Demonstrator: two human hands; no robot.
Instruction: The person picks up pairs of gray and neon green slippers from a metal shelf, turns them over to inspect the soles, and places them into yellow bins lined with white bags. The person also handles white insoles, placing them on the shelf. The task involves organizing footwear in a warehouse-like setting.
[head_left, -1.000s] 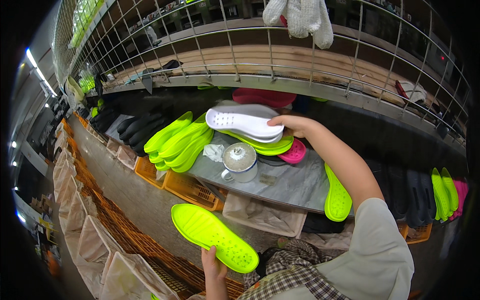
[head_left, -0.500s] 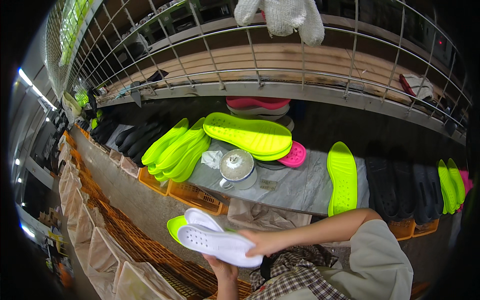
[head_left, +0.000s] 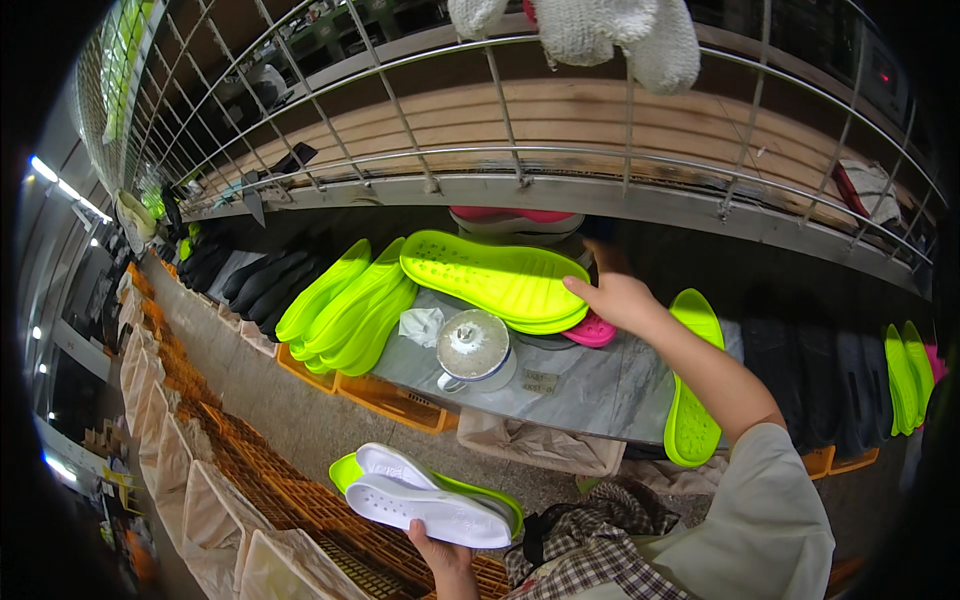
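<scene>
Low in front of me, my left hand point(head_left: 438, 548) grips a small bundle of shoe soles: white soles point(head_left: 425, 507) with small holes, and a neon yellow-green sole point(head_left: 343, 472) behind them. My right hand point(head_left: 620, 290) is stretched over the table, fingers apart, its thumb at the right end of a stack of neon yellow-green soles point(head_left: 490, 275). Whether the thumb presses on the top sole I cannot tell. Under that stack a pink sole point(head_left: 592, 330) sticks out. Just in front stands a white lidded enamel mug point(head_left: 473, 345), with a crumpled white tissue point(head_left: 421, 326) beside it.
On the grey table point(head_left: 610, 395) lie more yellow-green soles point(head_left: 345, 310) at left, a single one point(head_left: 692, 385) at right, and dark soles point(head_left: 785, 370) beyond it. A wire mesh point(head_left: 450, 165) rises behind, with white knit gloves point(head_left: 620, 35) hanging. Orange crates point(head_left: 395, 405) stand below.
My right hand has left the white soles and moved up and forward to the yellow-green stack. The left hand keeps the bundle, now slightly lower.
</scene>
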